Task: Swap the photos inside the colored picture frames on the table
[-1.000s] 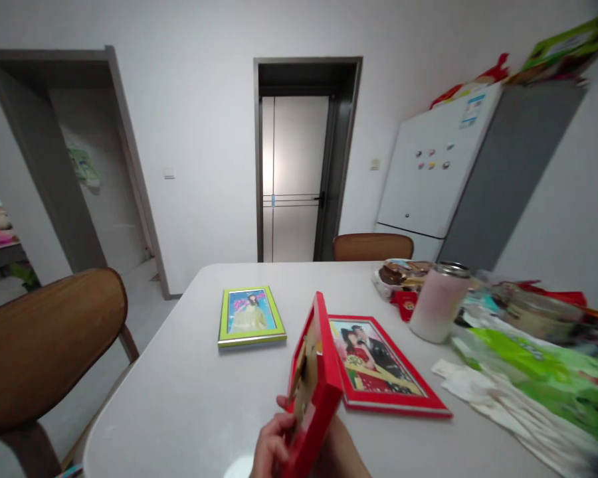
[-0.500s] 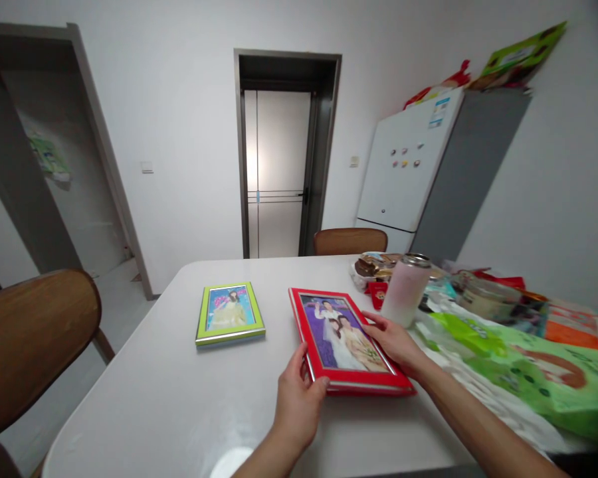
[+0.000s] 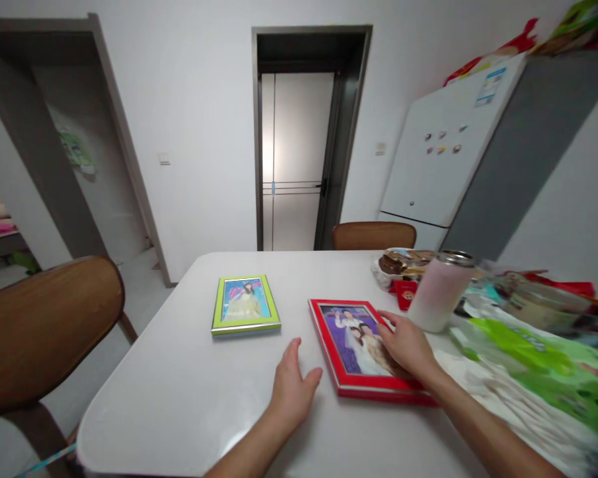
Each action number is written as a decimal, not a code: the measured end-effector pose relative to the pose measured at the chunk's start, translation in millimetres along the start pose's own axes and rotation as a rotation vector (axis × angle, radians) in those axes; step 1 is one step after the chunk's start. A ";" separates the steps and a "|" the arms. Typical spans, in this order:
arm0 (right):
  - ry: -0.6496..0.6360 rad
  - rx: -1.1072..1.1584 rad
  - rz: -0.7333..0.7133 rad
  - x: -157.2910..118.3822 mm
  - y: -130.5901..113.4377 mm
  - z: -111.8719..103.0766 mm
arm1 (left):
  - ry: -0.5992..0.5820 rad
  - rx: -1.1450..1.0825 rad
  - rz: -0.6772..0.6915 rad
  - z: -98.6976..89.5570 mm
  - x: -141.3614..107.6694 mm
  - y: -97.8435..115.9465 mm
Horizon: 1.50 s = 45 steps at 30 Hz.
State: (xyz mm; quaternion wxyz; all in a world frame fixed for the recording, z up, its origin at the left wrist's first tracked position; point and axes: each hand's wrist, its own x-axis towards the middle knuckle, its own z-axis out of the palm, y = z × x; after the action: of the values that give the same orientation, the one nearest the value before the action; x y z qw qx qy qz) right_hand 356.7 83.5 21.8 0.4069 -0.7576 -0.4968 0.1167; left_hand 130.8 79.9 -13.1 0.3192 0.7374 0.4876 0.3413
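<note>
White table [image 3: 194,392], packet [image 3: 563,382] lettering blurred; left hand [image 3: 294,388] spread, empty; right hand [image 3: 407,348] on red frame [image 3: 331,348], grip unclear

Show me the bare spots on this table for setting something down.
The biggest bare patch of table lies left of the left hand, nearer than the green frame. Another lies behind the red frame; a narrower gap separates the frames. The right side is crowded around the bottle and green packet.
</note>
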 end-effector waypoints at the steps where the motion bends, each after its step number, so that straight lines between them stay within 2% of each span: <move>1: -0.022 0.004 -0.038 -3.5 -12.6 10.0 | 0.025 0.051 0.009 -12.4 4.0 -6.2; 5: -0.197 0.075 -0.173 -19.7 -66.7 73.7 | 0.134 0.264 0.021 -65.1 22.6 -33.4; 7: -0.249 0.110 -0.176 -24.3 -88.4 108.2 | 0.165 0.348 -0.008 -86.3 28.8 -47.0; 10: -0.248 0.160 -0.102 -24.0 -106.6 143.8 | 0.155 0.421 -0.042 -104.6 29.1 -61.7; 12: -0.234 0.214 -0.039 -22.9 -109.5 152.8 | 0.134 0.440 -0.040 -108.1 23.0 -64.0; 16: -0.278 0.400 0.063 -34.8 -104.5 141.2 | 0.107 0.419 -0.017 -106.3 -0.6 -48.9; 19: -0.341 0.551 0.093 -58.7 -102.9 114.7 | 0.059 0.351 0.021 -106.1 -22.3 -28.6; 22: -0.351 0.707 0.071 -88.6 -107.4 81.5 | 0.000 0.241 0.049 -106.6 -39.4 -9.2; 24: -0.289 0.770 0.057 -109.0 -111.7 61.2 | -0.041 0.031 0.056 -106.3 -46.5 2.4; 26: -0.206 0.697 0.016 -128.5 -115.1 46.2 | -0.060 -0.268 0.068 -106.4 -51.2 13.1; 27: -0.164 0.625 -0.047 -137.8 -116.4 41.3 | -0.053 -0.417 0.074 -107.3 -53.3 18.1; 29: -0.100 0.481 -0.292 -154.9 -118.4 37.5 | -0.005 -0.647 0.083 -111.7 -58.1 26.5; 32: -0.069 0.319 -0.766 -175.4 -120.4 45.8 | 0.080 -0.831 0.046 -124.0 -67.4 30.7; 35: -0.094 0.225 -1.015 -189.2 -120.8 66.7 | 0.067 -0.865 -0.022 -135.5 -77.5 17.7; 39: -0.211 0.057 -1.185 -199.9 -116.4 101.0 | 0.031 -0.761 -0.135 -138.8 -87.0 -22.1; 42: -0.298 -0.078 -1.204 -206.0 -109.5 124.6 | 0.102 -0.451 -0.197 -135.5 -89.8 -48.4; 45: -0.330 -0.161 -1.163 -212.0 -104.9 139.8 | 0.120 -0.137 -0.230 -132.2 -90.2 -59.2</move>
State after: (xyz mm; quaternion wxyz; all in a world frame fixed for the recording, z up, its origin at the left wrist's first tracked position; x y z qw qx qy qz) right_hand 104.9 -7.9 -39.3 0.2631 -0.3624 -0.8929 -0.0470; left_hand -32.9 32.6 -3.6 0.3759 0.6314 0.5626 0.3787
